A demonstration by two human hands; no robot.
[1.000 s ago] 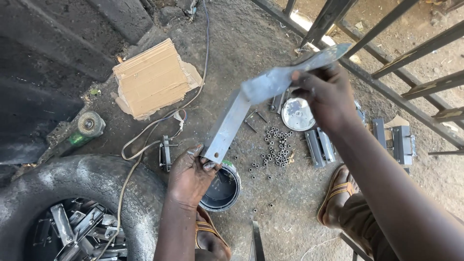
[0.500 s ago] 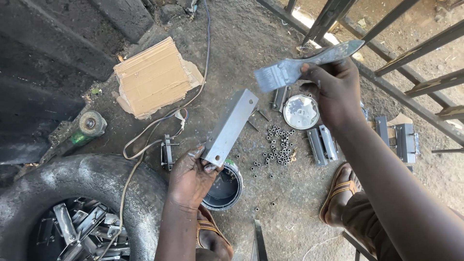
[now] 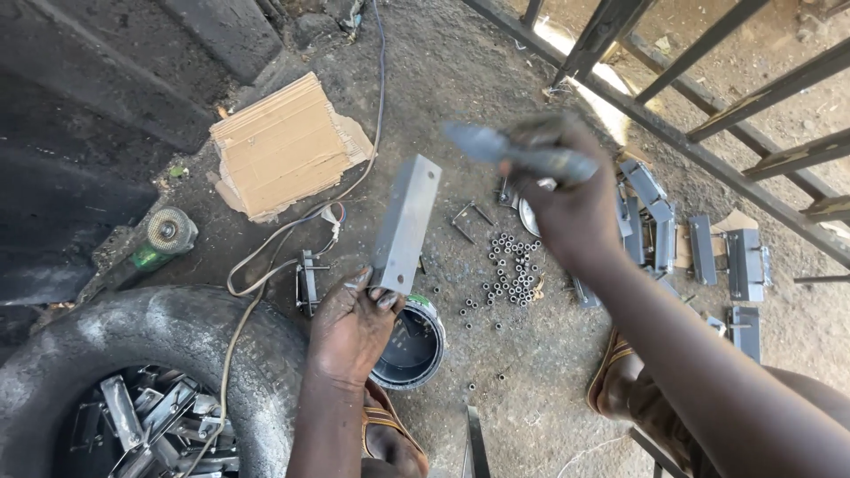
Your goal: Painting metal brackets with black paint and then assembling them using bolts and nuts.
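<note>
My left hand grips the lower end of a flat grey metal plate, which stands tilted up over the dirt floor. My right hand is raised to the right of it and holds a second grey metal piece, blurred by motion. The two pieces are apart. Below my left hand sits a round dark tin. Several small metal bushings lie scattered on the ground between my hands.
A folded cardboard piece lies at the upper left, with a cable running past it. An old tyre holding several metal parts is at the lower left. More metal brackets lie on the right by a barred gate. An angle grinder rests at the left.
The two metal pieces were joined end to end a second ago; they have come apart. My right hand has swung its piece down and leftward, while the left hand's plate has stayed nearly still.
</note>
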